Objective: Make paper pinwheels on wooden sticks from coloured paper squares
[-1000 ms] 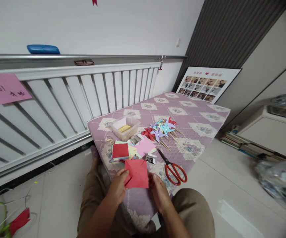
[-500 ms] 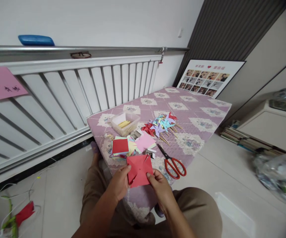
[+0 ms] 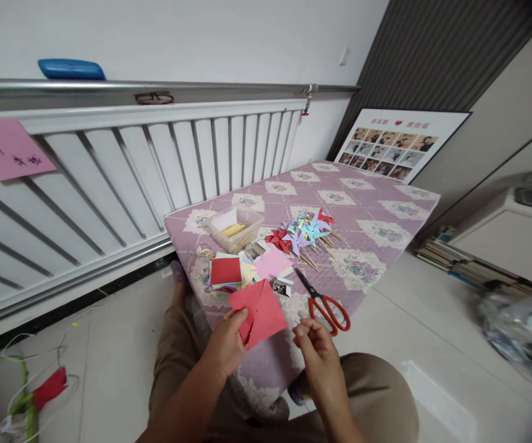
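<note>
My left hand (image 3: 227,343) pinches a cut red paper square (image 3: 259,311) by its near left corner, thumb on top, holding it tilted over the near edge of the purple quilted mattress (image 3: 376,212). My right hand (image 3: 317,347) hovers just right of the paper, apart from it, with its fingers loosely curled and nothing visible in them. Red-handled scissors (image 3: 325,303) lie on the mattress just beyond my right hand.
A stack of coloured paper squares (image 3: 226,272), a pink sheet (image 3: 272,261), a clear box of sticks (image 3: 237,229) and several finished paper pinwheels (image 3: 303,231) lie on the mattress. A white railing (image 3: 155,166) stands to the left. Books (image 3: 459,264) lie on the floor at right.
My right hand has let go of the red paper and drawn back to the right. My left hand alone holds the paper, which has turned and tilted.
</note>
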Action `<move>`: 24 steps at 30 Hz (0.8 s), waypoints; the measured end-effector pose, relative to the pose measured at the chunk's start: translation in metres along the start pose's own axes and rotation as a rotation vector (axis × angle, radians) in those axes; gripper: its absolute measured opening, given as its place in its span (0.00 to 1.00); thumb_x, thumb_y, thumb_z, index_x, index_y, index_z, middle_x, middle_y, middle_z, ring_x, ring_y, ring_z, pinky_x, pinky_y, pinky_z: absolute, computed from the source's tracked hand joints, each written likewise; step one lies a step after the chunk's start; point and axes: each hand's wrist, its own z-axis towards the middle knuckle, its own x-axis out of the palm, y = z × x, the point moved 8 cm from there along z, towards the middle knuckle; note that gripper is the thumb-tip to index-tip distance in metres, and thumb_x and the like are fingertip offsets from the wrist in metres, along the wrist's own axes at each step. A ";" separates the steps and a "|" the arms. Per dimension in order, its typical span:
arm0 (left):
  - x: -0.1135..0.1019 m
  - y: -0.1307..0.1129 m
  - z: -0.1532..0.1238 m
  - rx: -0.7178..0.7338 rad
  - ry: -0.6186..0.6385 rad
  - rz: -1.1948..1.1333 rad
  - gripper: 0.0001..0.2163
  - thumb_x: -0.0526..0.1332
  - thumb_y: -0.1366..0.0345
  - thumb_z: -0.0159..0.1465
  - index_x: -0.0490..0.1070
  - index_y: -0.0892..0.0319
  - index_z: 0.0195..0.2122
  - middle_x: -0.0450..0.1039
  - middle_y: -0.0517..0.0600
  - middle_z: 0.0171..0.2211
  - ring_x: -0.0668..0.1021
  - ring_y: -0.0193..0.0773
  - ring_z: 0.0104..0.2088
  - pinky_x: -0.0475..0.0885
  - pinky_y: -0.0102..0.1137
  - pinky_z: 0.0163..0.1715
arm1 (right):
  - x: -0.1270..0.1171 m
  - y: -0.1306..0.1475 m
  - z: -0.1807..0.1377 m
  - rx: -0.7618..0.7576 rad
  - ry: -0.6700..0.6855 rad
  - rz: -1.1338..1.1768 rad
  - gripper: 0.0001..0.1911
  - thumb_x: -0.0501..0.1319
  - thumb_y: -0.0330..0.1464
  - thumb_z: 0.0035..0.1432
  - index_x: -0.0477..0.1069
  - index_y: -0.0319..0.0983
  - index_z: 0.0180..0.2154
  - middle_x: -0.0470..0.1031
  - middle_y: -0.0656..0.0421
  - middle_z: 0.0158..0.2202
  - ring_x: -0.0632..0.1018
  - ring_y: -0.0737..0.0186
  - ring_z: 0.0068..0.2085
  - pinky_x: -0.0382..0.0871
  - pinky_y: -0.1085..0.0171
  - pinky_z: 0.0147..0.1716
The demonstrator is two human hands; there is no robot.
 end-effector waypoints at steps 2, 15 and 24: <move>0.000 -0.004 0.000 0.021 -0.007 -0.008 0.15 0.69 0.65 0.52 0.73 0.61 0.40 0.81 0.53 0.38 0.81 0.46 0.41 0.72 0.40 0.49 | 0.005 -0.002 -0.011 -0.057 0.054 -0.069 0.11 0.60 0.41 0.57 0.67 0.42 0.37 0.70 0.61 0.30 0.73 0.61 0.32 0.70 0.64 0.33; 0.008 0.004 -0.011 -0.009 -0.004 0.026 0.11 0.68 0.63 0.52 0.74 0.59 0.36 0.80 0.53 0.35 0.79 0.51 0.45 0.72 0.42 0.49 | 0.044 0.018 -0.042 -0.349 0.218 -0.289 0.14 0.56 0.32 0.59 0.69 0.42 0.47 0.76 0.57 0.35 0.78 0.61 0.35 0.74 0.67 0.36; -0.016 0.007 -0.003 0.027 -0.058 0.147 0.13 0.64 0.59 0.55 0.72 0.56 0.40 0.79 0.56 0.40 0.79 0.51 0.45 0.70 0.46 0.52 | 0.002 0.007 0.002 -0.299 0.114 -0.387 0.17 0.54 0.36 0.60 0.67 0.39 0.50 0.77 0.55 0.36 0.78 0.59 0.34 0.74 0.63 0.35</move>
